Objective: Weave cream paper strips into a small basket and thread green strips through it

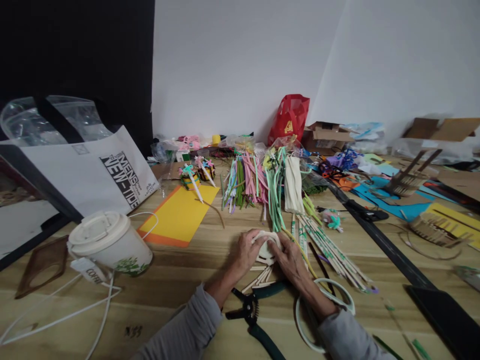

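Left hand (245,251) and right hand (293,261) curled, fingers wrapped close around pale folded paper-strip loop (267,248), both gripping it over wooden tabletop (187,305). Green-handled spring pliers (249,310) just below wrists; striped paper straws (330,255) beside right hand; pale green strip hoop (322,311) under right forearm.
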`<state>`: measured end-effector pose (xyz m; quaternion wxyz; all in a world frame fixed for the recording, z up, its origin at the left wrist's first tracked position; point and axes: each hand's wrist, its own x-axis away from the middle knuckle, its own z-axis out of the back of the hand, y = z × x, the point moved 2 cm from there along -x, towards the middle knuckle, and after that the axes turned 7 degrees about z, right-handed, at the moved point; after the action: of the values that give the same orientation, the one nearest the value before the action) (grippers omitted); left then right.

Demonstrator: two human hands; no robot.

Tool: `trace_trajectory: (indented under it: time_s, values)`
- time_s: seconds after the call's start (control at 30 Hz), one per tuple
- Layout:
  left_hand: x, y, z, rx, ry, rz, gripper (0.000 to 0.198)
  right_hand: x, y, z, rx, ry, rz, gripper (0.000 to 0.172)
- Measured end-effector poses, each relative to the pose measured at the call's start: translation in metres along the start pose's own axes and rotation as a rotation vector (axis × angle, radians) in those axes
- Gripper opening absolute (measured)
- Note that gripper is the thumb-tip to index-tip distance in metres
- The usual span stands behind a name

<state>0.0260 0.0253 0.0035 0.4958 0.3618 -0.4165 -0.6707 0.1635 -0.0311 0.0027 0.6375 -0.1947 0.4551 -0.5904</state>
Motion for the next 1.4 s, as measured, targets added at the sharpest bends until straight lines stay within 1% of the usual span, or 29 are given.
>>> trace_trajectory:
  time_s: [0.07, 0.2, 0.37, 0.43, 0.57, 0.67, 0.83, 0.93, 1.1, 1.27, 1.4]
  values:
    - [-0.001, -0.001, 0.0, -0.006, 0.005, 0.008, 0.021, 0.001, -0.001, -0.001, 0.011, -0.001, -0.013, 0.03]
    - [0.0, 0.003, 0.0, -0.008, -0.034, 0.01, 0.023, 0.001, 0.0, 0.0, -0.007, -0.006, -0.037, 0.033]
    - [0.001, 0.007, -0.002, 0.093, -0.167, -0.044, 0.029, -0.002, 0.003, 0.004, -0.058, 0.003, -0.001, 0.035]
    - [0.0, 0.006, -0.003, 0.107, -0.188, -0.056, 0.031, -0.002, 0.005, 0.004, -0.031, 0.005, 0.003, 0.034]
    - [-0.002, 0.002, -0.003, 0.059, -0.146, -0.061, 0.033, -0.003, 0.007, 0.005, 0.06, 0.041, 0.039, 0.031]
    - [-0.001, 0.004, -0.002, 0.031, -0.116, -0.063, 0.032, -0.003, 0.008, 0.006, 0.071, 0.091, 0.086, 0.027]
    - [0.003, 0.009, 0.0, -0.039, -0.115, -0.067, 0.033, -0.002, 0.008, 0.007, 0.129, 0.153, 0.148, 0.023]
    - [0.005, 0.009, -0.001, -0.1, -0.099, -0.081, 0.032, 0.0, 0.003, 0.01, 0.207, 0.193, 0.205, 0.026]
    - [0.007, 0.008, -0.004, -0.165, -0.081, -0.092, 0.032, 0.002, -0.008, 0.015, 0.383, 0.169, 0.352, 0.021]
    - [0.008, 0.01, -0.005, -0.17, -0.079, -0.108, 0.026, 0.002, -0.011, 0.019, 0.542, 0.18, 0.415, 0.023]
    - [0.01, 0.015, -0.005, -0.231, -0.065, -0.1, 0.022, 0.002, -0.014, 0.021, 0.616, 0.185, 0.488, 0.025]
